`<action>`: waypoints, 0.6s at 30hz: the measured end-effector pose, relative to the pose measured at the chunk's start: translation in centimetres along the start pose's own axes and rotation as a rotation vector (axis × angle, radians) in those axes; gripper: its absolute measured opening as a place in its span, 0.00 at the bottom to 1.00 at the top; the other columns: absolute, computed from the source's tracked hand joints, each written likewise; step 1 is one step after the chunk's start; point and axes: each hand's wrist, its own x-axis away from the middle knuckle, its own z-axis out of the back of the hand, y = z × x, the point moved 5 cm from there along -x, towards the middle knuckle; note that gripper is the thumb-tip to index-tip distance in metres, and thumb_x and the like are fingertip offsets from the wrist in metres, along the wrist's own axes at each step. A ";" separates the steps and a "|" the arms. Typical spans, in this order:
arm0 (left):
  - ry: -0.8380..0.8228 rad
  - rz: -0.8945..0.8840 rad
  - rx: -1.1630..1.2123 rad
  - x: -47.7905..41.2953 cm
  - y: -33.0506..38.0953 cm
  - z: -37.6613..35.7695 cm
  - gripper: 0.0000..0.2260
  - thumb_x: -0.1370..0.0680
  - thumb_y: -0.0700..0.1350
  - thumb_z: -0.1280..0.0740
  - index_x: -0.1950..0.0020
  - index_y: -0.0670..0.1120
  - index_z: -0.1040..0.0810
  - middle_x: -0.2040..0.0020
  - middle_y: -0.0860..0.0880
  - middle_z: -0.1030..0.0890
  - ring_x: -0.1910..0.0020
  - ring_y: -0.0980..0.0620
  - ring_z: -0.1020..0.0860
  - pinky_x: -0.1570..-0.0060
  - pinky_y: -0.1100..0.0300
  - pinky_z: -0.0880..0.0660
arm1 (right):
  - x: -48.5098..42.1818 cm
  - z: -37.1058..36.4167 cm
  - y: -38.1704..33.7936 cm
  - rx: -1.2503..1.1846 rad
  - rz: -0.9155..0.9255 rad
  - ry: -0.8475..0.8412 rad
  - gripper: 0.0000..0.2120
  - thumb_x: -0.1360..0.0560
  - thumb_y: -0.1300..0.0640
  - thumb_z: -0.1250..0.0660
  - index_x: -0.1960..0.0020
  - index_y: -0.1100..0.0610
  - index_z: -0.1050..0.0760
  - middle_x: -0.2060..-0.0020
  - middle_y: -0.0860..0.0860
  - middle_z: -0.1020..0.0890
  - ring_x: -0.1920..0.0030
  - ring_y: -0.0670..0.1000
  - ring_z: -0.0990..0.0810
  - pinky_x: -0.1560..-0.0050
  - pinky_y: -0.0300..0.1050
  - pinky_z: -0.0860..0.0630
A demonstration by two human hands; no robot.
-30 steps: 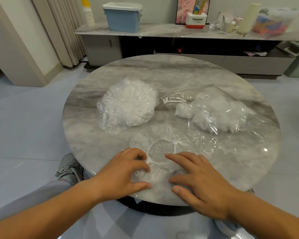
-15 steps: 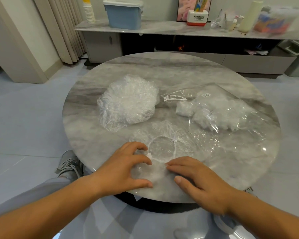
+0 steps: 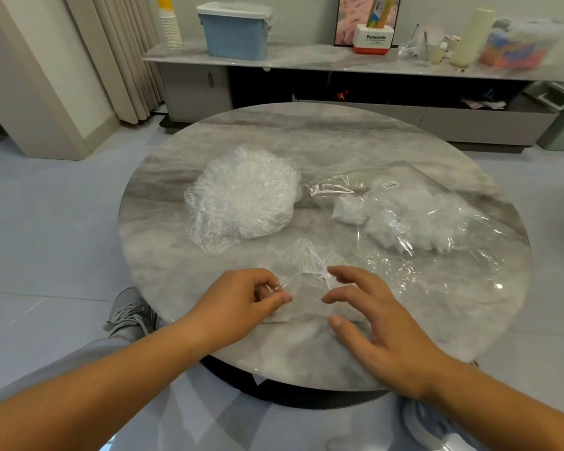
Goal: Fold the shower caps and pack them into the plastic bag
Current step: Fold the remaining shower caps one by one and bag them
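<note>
Pinches a shower cap (image 3: 306,288) between thumb and forefinger of the left hand (image 3: 241,304), other fingers curled in round the clear film. Holds the right hand (image 3: 385,333) released, fingers spread and nearly straight, grasping nothing; forefinger tip close by the cap's gathered elastic, contact not determinable. Finds the cap crumpled between the two hands on the table (image 3: 339,135), far part bunched into a ridge just ahead of the right fingertips, near part flatter between the two thumbs. Notes a heap of loose caps (image 3: 241,196) well ahead of the left hand, apart from it. Notes the plastic bag (image 3: 469,255) ahead of the right hand and out to its right, flat on the table, mouth side not determinable, near edge close to the right fingers. Finds white folded caps (image 3: 411,219) inside it, bunched in the part farthest from the hand. Records a grey shoe (image 3: 131,314) on the floor just left of the left forearm, below the table rim
</note>
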 end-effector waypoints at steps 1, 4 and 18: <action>0.015 0.021 -0.029 -0.4 -0.1 0.1 0.07 0.25 0.56 0.27 0.57 0.55 0.19 0.65 0.52 0.17 0.65 0.56 0.19 0.56 0.52 0.20 | -0.1 0.0 -0.3 0.057 0.053 0.009 0.15 0.21 0.41 0.39 0.39 0.45 0.22 0.28 0.37 0.32 0.25 0.42 0.37 0.30 0.36 0.37; 0.060 0.067 -0.133 -1.6 -0.2 0.3 0.09 0.27 0.59 0.26 0.57 0.56 0.21 0.64 0.53 0.18 0.65 0.57 0.21 0.58 0.53 0.21 | -0.3 -0.5 -0.6 0.202 0.175 -0.047 0.16 0.20 0.45 0.39 0.38 0.49 0.21 0.30 0.41 0.26 0.25 0.45 0.35 0.28 0.45 0.34; 0.125 0.193 -0.272 -3.4 -0.4 -0.2 0.36 0.34 0.71 0.27 0.32 0.57 0.32 0.38 0.56 0.35 0.35 0.54 0.33 0.35 0.57 0.39 | -0.6 -2.5 1.1 0.395 0.149 -0.193 0.19 0.18 0.41 0.46 0.36 0.48 0.23 0.34 0.42 0.24 0.34 0.46 0.29 0.34 0.46 0.32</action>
